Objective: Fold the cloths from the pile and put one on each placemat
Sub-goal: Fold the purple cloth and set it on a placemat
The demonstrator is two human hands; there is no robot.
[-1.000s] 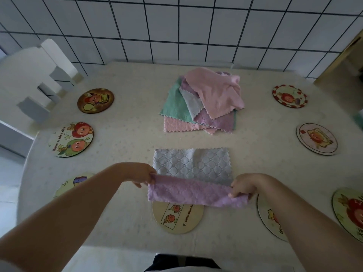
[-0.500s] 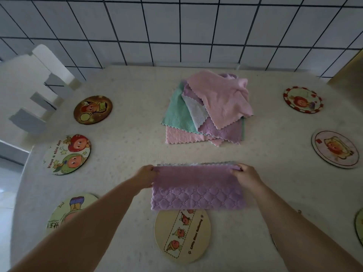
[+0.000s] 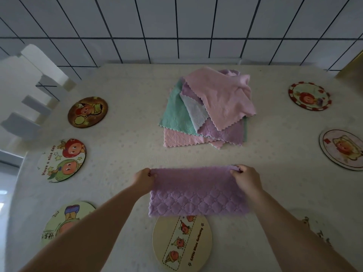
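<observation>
Purple cloth [image 3: 198,191] now folded in half, grey underside covered. Near edge hides top of placemat [image 3: 182,242]. Left hand [image 3: 144,178], right hand [image 3: 245,179] pinch far corners on tabletop [image 3: 125,138].

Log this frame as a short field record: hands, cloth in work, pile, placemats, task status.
left hand: pinches the far left corner of the purple cloth
right hand: pinches its far right corner
purple cloth: folded in half, near edge overlapping the near placemat
pile: pink, purple, green and pale cloths, unfolded, mid-table
placemats: round, none fully covered
status: first fold made, not placed
</observation>
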